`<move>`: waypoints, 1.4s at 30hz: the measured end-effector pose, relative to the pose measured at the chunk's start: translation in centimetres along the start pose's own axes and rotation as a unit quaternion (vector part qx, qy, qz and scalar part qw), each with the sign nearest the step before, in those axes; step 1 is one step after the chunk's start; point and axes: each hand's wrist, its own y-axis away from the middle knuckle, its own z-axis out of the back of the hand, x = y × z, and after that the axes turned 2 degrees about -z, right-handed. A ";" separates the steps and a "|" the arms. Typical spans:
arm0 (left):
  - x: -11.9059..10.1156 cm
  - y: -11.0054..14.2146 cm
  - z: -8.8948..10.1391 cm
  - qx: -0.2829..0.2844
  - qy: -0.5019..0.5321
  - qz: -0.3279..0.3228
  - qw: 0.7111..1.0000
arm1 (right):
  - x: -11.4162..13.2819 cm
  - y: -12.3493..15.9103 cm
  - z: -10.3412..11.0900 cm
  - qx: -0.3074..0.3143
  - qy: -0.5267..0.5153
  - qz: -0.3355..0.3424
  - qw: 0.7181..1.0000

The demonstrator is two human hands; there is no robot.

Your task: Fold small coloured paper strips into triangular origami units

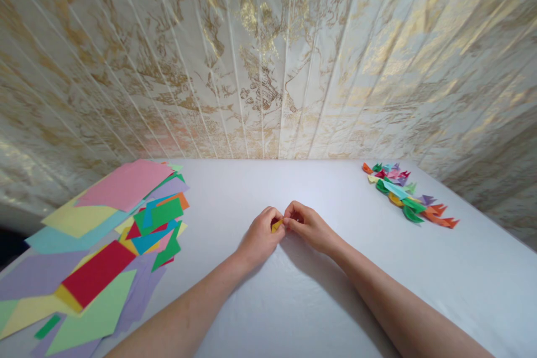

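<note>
Head view shows the left hand (pixel 260 233) and the right hand (pixel 308 225) pinching a small yellow paper piece (pixel 276 226) between them, probably best creased with light, even fingertip pressure, over the middle of a white table (pixel 235 184) facing gold-patterned, pleated drapery (pixel 251 67).

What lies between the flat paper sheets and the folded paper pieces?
In the head view, the left hand, the right hand and a small yellow paper piece are between them, with white tabletop around.
</note>
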 end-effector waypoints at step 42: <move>0.3 -0.5 0.3 0.003 0.042 0.002 0.999 | -0.2 -0.6 0.1 -0.019 -0.118 -0.069 0.990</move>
